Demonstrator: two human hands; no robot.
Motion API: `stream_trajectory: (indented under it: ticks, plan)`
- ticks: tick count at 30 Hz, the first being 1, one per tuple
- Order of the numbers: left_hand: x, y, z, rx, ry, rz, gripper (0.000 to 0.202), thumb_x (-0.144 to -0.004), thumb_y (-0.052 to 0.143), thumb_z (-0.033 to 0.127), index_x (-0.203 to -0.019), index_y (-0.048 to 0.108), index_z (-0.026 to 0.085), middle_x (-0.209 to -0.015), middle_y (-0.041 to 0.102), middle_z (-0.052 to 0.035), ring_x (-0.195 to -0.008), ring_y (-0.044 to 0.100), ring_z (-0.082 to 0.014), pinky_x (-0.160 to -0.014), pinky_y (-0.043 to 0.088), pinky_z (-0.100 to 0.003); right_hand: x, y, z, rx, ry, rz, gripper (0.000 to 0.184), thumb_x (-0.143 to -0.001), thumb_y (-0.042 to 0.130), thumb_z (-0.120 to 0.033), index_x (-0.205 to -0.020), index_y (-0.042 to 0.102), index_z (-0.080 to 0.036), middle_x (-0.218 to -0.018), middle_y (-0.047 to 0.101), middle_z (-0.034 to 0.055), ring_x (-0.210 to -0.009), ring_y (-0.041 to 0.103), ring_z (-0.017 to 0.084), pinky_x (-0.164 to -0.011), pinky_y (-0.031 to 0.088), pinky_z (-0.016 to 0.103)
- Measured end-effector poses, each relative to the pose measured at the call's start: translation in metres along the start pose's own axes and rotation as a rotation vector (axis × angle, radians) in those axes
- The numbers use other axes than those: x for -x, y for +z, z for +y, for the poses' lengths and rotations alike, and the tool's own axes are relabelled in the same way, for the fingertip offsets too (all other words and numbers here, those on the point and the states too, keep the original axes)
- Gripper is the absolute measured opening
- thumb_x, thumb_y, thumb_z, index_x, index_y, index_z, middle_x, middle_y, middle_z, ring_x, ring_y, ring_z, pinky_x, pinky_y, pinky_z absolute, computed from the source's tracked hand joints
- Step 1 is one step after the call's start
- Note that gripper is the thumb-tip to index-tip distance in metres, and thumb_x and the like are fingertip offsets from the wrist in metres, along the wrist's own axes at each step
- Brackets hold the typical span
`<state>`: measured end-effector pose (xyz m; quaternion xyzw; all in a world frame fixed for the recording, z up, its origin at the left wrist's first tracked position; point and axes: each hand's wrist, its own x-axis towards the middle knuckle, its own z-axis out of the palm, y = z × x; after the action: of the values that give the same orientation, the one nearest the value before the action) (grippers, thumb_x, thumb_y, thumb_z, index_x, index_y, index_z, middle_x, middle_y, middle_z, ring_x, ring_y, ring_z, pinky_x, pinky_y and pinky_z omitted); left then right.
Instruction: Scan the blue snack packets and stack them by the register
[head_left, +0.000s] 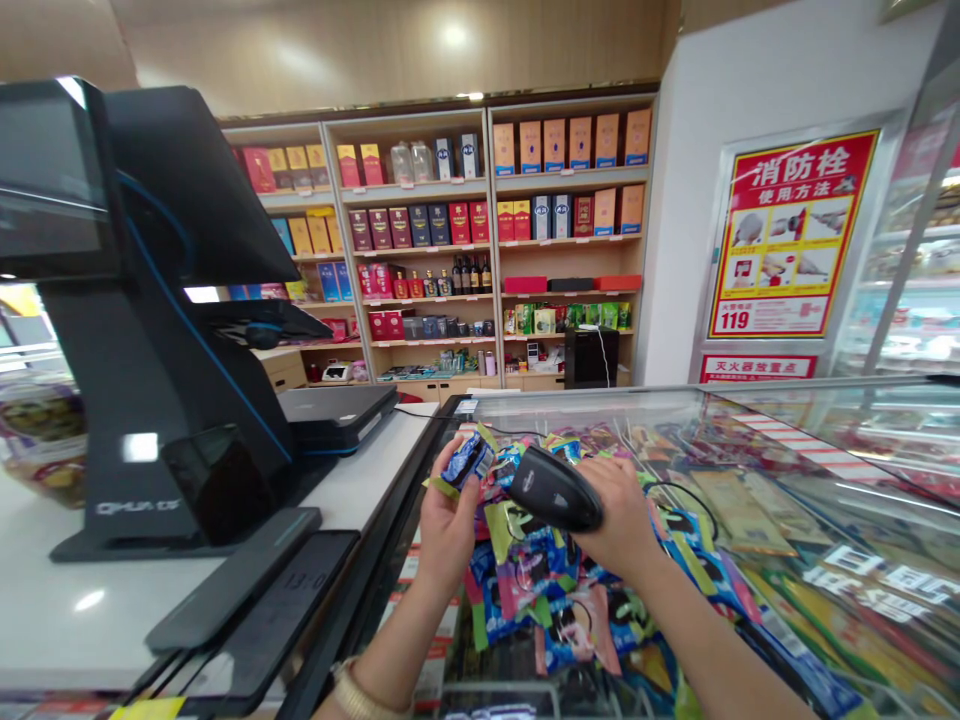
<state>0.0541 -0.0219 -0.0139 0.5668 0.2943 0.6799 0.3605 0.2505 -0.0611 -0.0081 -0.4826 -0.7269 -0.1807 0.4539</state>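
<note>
My left hand point(448, 525) pinches a small blue snack packet point(469, 460) upright between thumb and fingers, with a pale band point(358, 695) on that wrist. My right hand point(619, 510) grips a black handheld barcode scanner point(555, 488), its nose pointing left toward the packet and close to it. Below both hands lies a loose heap of blue, green and pink snack packets point(525, 590). The heap rests inside or on a glass-topped freezer; the glass glare makes it hard to tell which.
A black point-of-sale terminal point(150, 320) stands on a white counter point(75, 610) to the left, with dark flat pads point(255, 610) at its edge. The glass freezer lid point(787, 430) spreads right. Behind stand wooden shelves point(450, 240) of boxed bottles and a red fire-hydrant poster point(793, 235).
</note>
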Motion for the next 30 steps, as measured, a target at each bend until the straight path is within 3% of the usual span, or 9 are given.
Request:
stream_trajectory:
  ticks: [3, 6, 11, 13, 16, 19, 22, 26, 30]
  plan:
    - [0.001, -0.002, 0.0, -0.152, 0.094, -0.054, 0.04, -0.084, 0.058, 0.033, -0.123, 0.058, 0.023, -0.125, 0.059, -0.0083, -0.121, 0.052, -0.0236, -0.11, 0.033, -0.039, 0.001, -0.001, 0.005, 0.011, -0.025, 0.098, 0.012, -0.071, 0.057, -0.032, -0.074, 0.057, -0.021, -0.07, 0.058, 0.0013, -0.073, 0.05, 0.018, -0.071, 0.028, 0.032]
    - [0.002, -0.005, -0.004, -0.369, 0.211, -0.203, 0.04, -0.084, 0.056, 0.029, -0.123, 0.059, 0.024, -0.132, 0.051, -0.0097, -0.129, 0.043, -0.0261, -0.113, 0.028, -0.043, 0.002, -0.006, 0.017, 0.08, 0.002, 0.211, 0.013, -0.074, 0.056, -0.034, -0.078, 0.057, -0.021, -0.073, 0.059, 0.0022, -0.076, 0.052, 0.02, -0.074, 0.03, 0.033]
    - [0.002, -0.008, -0.014, -0.641, 0.275, -0.391, 0.063, -0.084, 0.054, 0.036, -0.143, 0.036, 0.025, -0.147, 0.029, -0.0132, -0.139, 0.027, -0.0316, -0.113, 0.024, -0.052, -0.013, -0.027, 0.042, 0.275, 0.179, 0.431, 0.022, -0.073, 0.06, -0.036, -0.085, 0.054, -0.02, -0.076, 0.057, 0.0039, -0.078, 0.052, 0.023, -0.077, 0.031, 0.036]
    - [0.001, -0.008, -0.016, -0.723, 0.269, -0.409, 0.071, -0.082, 0.058, 0.041, -0.146, 0.03, 0.027, -0.149, 0.025, -0.0137, -0.139, 0.025, -0.0336, -0.112, 0.024, -0.054, -0.021, -0.042, 0.049, 0.308, 0.255, 0.459, 0.022, -0.076, 0.058, -0.036, -0.09, 0.053, -0.019, -0.081, 0.057, 0.006, -0.082, 0.05, 0.024, -0.075, 0.032, 0.036]
    - [0.003, -0.011, -0.016, -0.819, 0.267, -0.426, 0.082, -0.077, 0.063, 0.047, -0.147, 0.025, 0.028, -0.151, 0.02, -0.0149, -0.14, 0.023, -0.0367, -0.111, 0.024, -0.056, -0.019, -0.066, 0.059, 0.292, 0.217, 0.449, 0.025, -0.079, 0.054, -0.038, -0.095, 0.052, -0.019, -0.084, 0.056, 0.0064, -0.084, 0.049, 0.025, -0.076, 0.035, 0.037]
    - [0.012, -0.022, -0.016, -0.86, 0.245, -0.465, 0.092, -0.073, 0.067, 0.049, -0.149, 0.02, 0.027, -0.153, 0.015, -0.017, -0.141, 0.02, -0.039, -0.11, 0.026, -0.057, 0.013, -0.084, 0.067, 0.308, 0.212, 0.398, 0.029, -0.08, 0.054, -0.038, -0.102, 0.052, -0.019, -0.09, 0.057, 0.0073, -0.09, 0.05, 0.026, -0.08, 0.036, 0.04]
    - [0.026, -0.034, -0.018, -0.859, 0.224, -0.506, 0.107, -0.065, 0.074, 0.049, -0.15, 0.014, 0.027, -0.154, 0.01, -0.0187, -0.141, 0.018, -0.0415, -0.109, 0.028, -0.057, 0.064, -0.085, 0.07, 0.364, 0.246, 0.392, 0.033, -0.082, 0.048, -0.032, -0.113, 0.049, -0.021, -0.103, 0.057, 0.0097, -0.1, 0.05, 0.028, -0.086, 0.036, 0.044]
    - [0.043, -0.039, -0.021, -0.844, 0.212, -0.552, 0.127, -0.048, 0.083, 0.047, -0.151, 0.012, 0.025, -0.155, 0.006, -0.0202, -0.141, 0.013, -0.0449, -0.109, 0.027, -0.058, 0.115, -0.064, 0.065, 0.391, 0.343, 0.411, 0.04, -0.079, 0.049, -0.027, -0.119, 0.045, -0.022, -0.105, 0.055, 0.01, -0.104, 0.049, 0.03, -0.089, 0.037, 0.047]
    - [0.052, -0.032, -0.022, -0.881, 0.251, -0.536, 0.126, -0.042, 0.084, 0.035, -0.15, 0.019, 0.024, -0.155, 0.007, -0.0198, -0.141, 0.009, -0.0473, -0.109, 0.025, -0.059, 0.122, -0.039, 0.05, 0.331, 0.386, 0.36, 0.038, -0.078, 0.05, -0.023, -0.115, 0.046, -0.022, -0.106, 0.055, 0.0112, -0.103, 0.049, 0.029, -0.089, 0.038, 0.046]
